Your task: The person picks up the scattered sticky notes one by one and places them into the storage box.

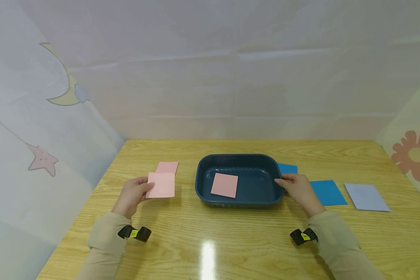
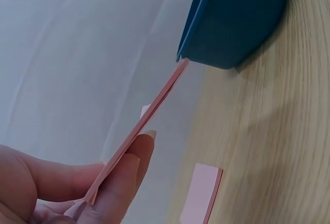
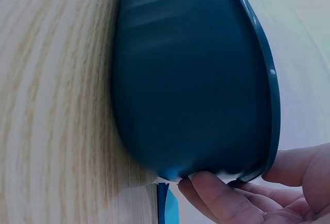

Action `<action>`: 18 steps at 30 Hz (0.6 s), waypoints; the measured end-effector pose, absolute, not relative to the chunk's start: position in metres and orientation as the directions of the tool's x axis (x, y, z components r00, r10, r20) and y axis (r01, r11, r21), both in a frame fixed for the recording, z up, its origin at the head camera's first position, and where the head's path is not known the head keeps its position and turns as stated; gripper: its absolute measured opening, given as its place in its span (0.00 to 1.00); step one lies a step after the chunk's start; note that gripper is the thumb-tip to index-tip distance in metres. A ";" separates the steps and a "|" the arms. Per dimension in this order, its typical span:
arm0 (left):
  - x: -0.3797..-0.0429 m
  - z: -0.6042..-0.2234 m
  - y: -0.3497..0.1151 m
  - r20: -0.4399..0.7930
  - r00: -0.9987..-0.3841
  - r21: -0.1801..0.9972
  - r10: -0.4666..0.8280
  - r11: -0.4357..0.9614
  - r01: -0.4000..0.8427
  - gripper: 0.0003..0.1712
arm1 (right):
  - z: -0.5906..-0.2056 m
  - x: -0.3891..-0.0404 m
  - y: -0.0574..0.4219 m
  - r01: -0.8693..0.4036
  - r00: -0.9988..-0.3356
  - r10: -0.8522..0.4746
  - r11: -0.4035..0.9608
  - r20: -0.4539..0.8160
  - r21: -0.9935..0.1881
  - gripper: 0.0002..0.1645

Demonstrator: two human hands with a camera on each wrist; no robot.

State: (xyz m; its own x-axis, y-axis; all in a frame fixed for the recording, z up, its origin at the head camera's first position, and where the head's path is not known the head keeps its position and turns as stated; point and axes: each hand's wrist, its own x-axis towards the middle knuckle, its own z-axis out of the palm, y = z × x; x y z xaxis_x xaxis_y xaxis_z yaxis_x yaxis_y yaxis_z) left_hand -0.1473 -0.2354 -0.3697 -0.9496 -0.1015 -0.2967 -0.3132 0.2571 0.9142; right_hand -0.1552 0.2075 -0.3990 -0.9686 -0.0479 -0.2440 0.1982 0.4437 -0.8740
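A thin stack of pink square paper (image 1: 162, 185) is pinched between the thumb and fingers of my left hand (image 1: 131, 194), held above the table just left of the dark blue basin (image 1: 239, 203). The left wrist view shows the stack (image 2: 139, 126) edge-on. With my right hand (image 1: 299, 190) I grip the basin's right end, thumb at the rim and fingers against the outer wall, as the right wrist view shows. Inside the basin, toward its left side, lies another pink square (image 1: 224, 185). Behind my left hand, more pink paper (image 1: 167, 167) lies on the table.
Right of the basin are a blue square (image 1: 328, 192) and, partly hidden behind the basin and hand, another blue piece (image 1: 287, 168). Farther right lies a pale lavender square stack (image 1: 366, 197). The wooden table (image 1: 182, 241) meets a hanging pale cloth (image 1: 238, 97) at its far edge.
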 end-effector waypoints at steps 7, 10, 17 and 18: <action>-0.147 -0.365 -0.228 -0.290 -0.954 0.922 -0.075 0.246 -0.300 0.28 | -0.399 -0.155 0.208 0.189 -0.970 -0.051 0.444 -0.236 -0.876 0.36; -0.146 -0.363 -0.224 -0.291 -0.954 0.926 -0.070 0.232 -0.299 0.28 | -0.400 -0.156 0.208 0.185 -0.971 -0.052 0.448 -0.232 -0.875 0.36; -0.146 -0.363 -0.216 -0.280 -0.958 0.938 -0.069 0.195 -0.288 0.26 | -0.398 -0.155 0.208 0.194 -0.968 -0.053 0.461 -0.245 -0.866 0.34; -0.146 -0.363 -0.214 -0.279 -0.958 0.938 -0.067 0.196 -0.287 0.26 | -0.398 -0.155 0.208 0.194 -0.968 -0.054 0.463 -0.246 -0.865 0.35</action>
